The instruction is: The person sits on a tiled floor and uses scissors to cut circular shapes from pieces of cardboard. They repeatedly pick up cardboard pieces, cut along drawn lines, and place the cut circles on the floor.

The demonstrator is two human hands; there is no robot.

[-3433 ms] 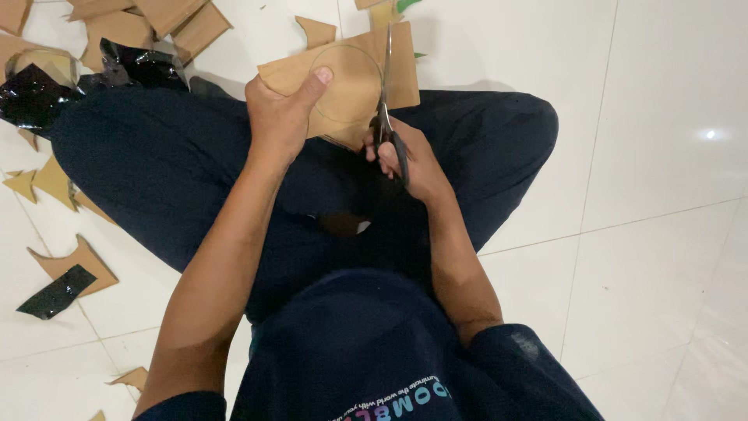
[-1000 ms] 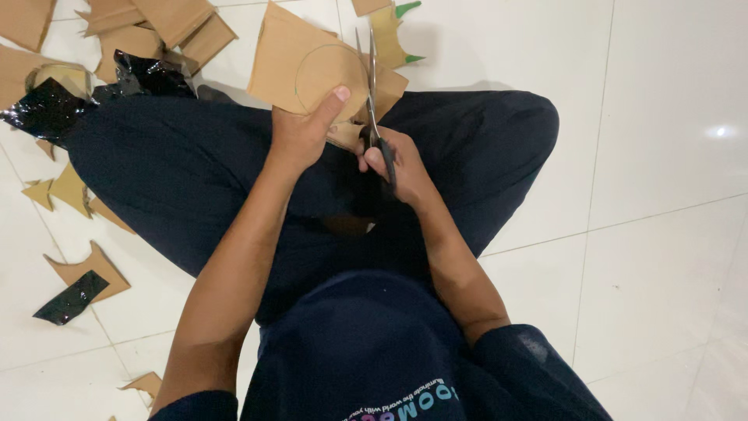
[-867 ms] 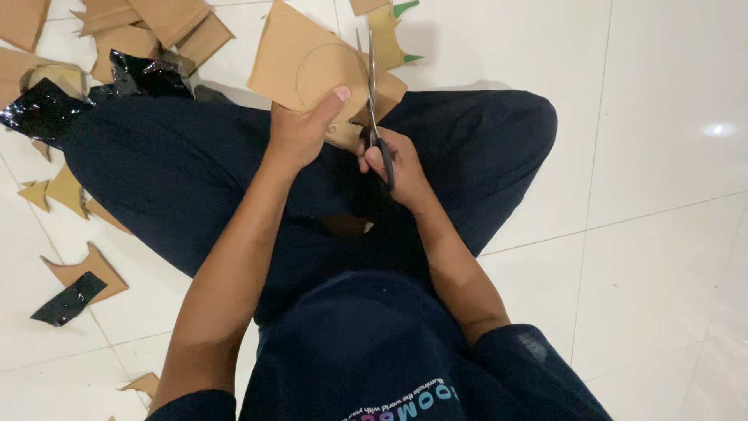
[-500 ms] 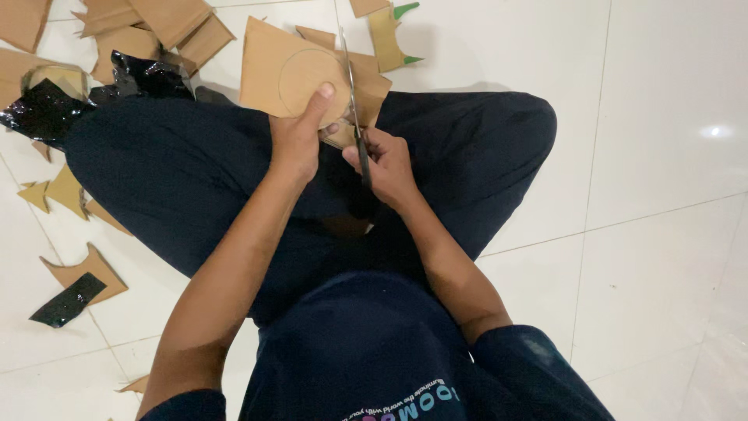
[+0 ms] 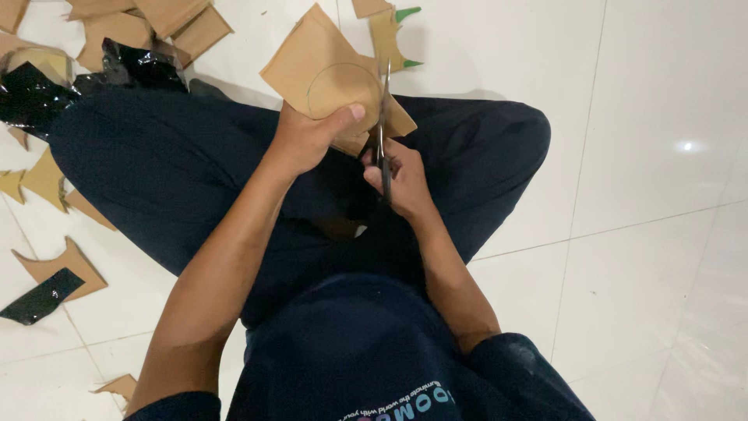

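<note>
The person sits cross-legged on the white tiled floor (image 5: 662, 234) in dark trousers. Above the lap, the right hand (image 5: 401, 175) has its grip closed through the handles of the scissors (image 5: 382, 117), whose blades point away and bite into the cardboard sheet (image 5: 327, 74). The left hand (image 5: 308, 140) pinches that sheet's near edge, thumb on top beside a drawn circle. Farther off lie cardboard offcuts (image 5: 148, 19) and crumpled black plastic (image 5: 47, 86).
</note>
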